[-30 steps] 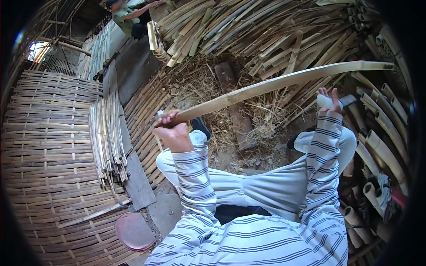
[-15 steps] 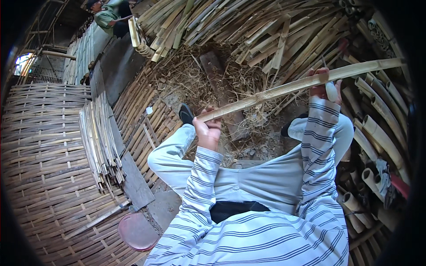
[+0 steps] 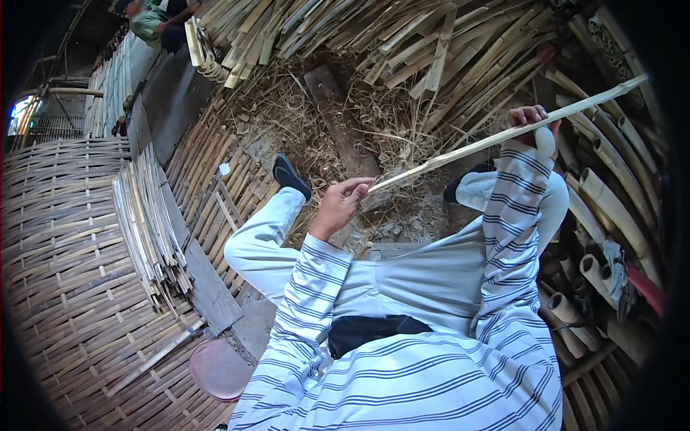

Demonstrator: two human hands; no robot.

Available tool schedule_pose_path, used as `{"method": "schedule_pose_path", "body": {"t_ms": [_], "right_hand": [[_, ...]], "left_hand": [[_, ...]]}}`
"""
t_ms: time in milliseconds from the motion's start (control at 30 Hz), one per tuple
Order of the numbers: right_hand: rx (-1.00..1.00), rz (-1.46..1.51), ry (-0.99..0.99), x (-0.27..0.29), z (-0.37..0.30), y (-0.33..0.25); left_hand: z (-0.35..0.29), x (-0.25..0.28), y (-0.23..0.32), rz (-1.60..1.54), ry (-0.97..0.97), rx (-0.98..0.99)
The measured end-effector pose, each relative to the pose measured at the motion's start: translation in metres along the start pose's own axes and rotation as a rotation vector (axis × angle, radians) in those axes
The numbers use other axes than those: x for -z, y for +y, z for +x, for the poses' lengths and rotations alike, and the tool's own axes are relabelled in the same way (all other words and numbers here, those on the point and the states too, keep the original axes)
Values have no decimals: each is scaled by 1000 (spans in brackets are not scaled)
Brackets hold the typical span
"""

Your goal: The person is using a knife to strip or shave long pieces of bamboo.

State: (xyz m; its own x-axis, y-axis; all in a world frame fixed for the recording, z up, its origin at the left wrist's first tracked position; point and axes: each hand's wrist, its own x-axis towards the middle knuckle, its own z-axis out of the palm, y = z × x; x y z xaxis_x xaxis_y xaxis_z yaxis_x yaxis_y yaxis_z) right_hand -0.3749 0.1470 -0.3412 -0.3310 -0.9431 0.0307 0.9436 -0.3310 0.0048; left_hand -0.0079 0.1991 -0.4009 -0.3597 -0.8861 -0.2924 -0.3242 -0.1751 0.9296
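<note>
- Your left hand: grip pinching the near end of the bamboo strip.
- Your right hand: grip curled around strip and a white handle.
- Strip slants up rightward, above the shavings.
- Dark plank among shavings.
- Split bamboo piled ahead; bamboo tubes on your right.

L grip pinched, R grip curled, farther fwd, both arms out
</note>
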Motion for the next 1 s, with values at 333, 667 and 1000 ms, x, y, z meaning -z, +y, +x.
{"method": "schedule_pose_path", "body": {"t_ms": [333, 667, 1000], "right_hand": [[-212, 163, -161, -7, -12, 3], [-214, 88, -196, -19, -14, -1], [-161, 69, -101, -18, -14, -5]], "left_hand": [[-7, -21, -5, -278, -19, 177], [3, -31, -22, 162, 491, -217], [11, -6, -62, -517, 808, 52]]}}
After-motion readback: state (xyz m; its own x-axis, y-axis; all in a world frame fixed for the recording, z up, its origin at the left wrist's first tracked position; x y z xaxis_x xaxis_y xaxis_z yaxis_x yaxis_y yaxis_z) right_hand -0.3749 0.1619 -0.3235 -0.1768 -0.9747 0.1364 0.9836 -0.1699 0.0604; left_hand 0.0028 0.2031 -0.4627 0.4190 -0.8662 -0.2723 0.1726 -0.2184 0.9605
